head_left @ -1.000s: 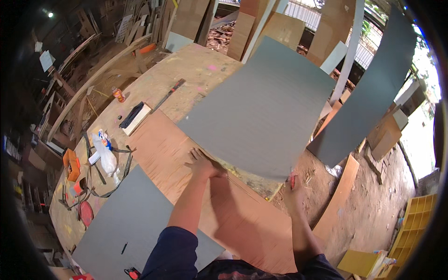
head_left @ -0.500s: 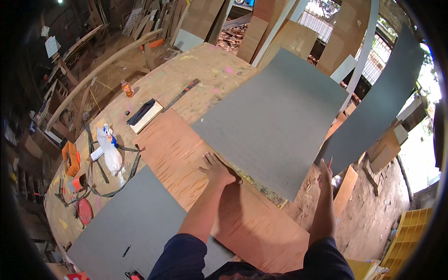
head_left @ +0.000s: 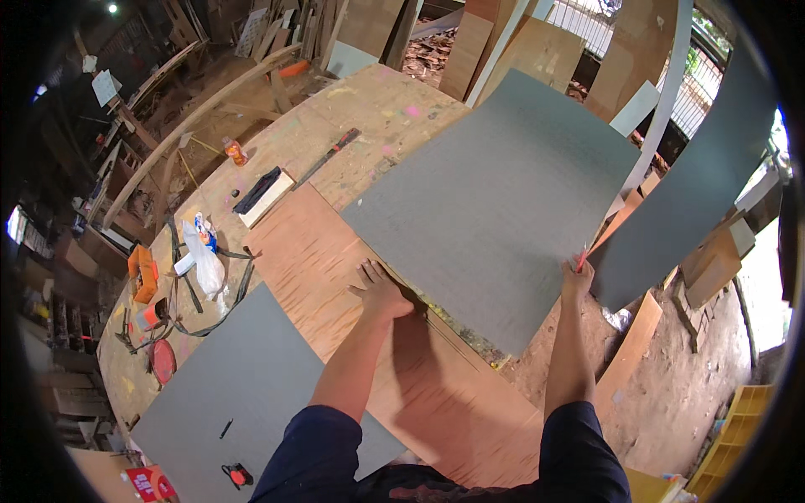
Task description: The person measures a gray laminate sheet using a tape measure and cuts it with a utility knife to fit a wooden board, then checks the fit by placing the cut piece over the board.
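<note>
My left hand (head_left: 381,295) lies with fingers spread on a reddish-brown plywood sheet (head_left: 306,251), its thumb by the near edge of a large grey sheet (head_left: 486,210). That grey sheet rests on the worktable and curls up at its far end. At the sheet's right edge, my right hand (head_left: 576,278) is closed around a slim red tool (head_left: 582,258), whose exact kind I cannot make out. Right of this hand stands a long, curved grey strip (head_left: 671,201), apart from the large sheet. Another grey sheet (head_left: 260,386) lies at the lower left.
On the worktable (head_left: 369,109) lie a saw-like tool (head_left: 329,156), a bottle (head_left: 235,151), a white plastic bag (head_left: 204,264), black straps and an orange box (head_left: 142,274). A tape measure (head_left: 237,475) sits on the lower-left sheet. Boards lean at the back; a yellow rack (head_left: 729,444) stands lower right.
My right hand has moved up and inward, from beside the curved strip's lower end to the large grey sheet's right edge. My left hand keeps its place on the plywood. The view has shifted slightly.
</note>
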### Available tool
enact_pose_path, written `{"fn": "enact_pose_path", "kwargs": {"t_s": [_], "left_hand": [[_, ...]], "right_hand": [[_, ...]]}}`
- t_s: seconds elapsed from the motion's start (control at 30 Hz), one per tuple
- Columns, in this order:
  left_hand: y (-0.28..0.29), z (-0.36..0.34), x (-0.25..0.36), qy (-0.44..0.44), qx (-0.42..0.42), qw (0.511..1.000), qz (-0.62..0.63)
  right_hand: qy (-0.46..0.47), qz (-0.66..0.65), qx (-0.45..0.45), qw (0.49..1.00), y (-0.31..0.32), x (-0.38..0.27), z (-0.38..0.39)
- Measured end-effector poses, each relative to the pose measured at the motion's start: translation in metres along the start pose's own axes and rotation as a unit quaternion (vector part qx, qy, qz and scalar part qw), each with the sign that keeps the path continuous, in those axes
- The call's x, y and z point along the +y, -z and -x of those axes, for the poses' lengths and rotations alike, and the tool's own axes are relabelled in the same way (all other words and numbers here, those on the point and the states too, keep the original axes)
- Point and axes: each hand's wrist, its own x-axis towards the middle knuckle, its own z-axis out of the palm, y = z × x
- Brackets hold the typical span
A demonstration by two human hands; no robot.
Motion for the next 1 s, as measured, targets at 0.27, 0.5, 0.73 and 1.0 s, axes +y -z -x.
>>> {"fn": "enact_pose_path", "kwargs": {"t_s": [0.27,0.5,0.73,1.0], "left_hand": [[-0.005,-0.01,0.004,-0.022,-0.02,0.999,0.03],[0.029,0.019,0.018,-0.024,-0.058,0.998,-0.013],[0.037,0.024,0.014,-0.026,-0.072,0.997,0.008],[0.023,0.016,0.007,-0.038,-0.034,0.997,0.062]], "right_hand": [[-0.269,-0.214,-0.124,0.931,-0.002,0.023,-0.031],[-0.148,-0.421,-0.078,0.891,0.043,-0.04,-0.023],[-0.013,-0.355,-0.063,0.933,0.075,-0.129,-0.042],[0.137,-0.372,-0.056,0.917,0.117,-0.253,-0.023]]}}
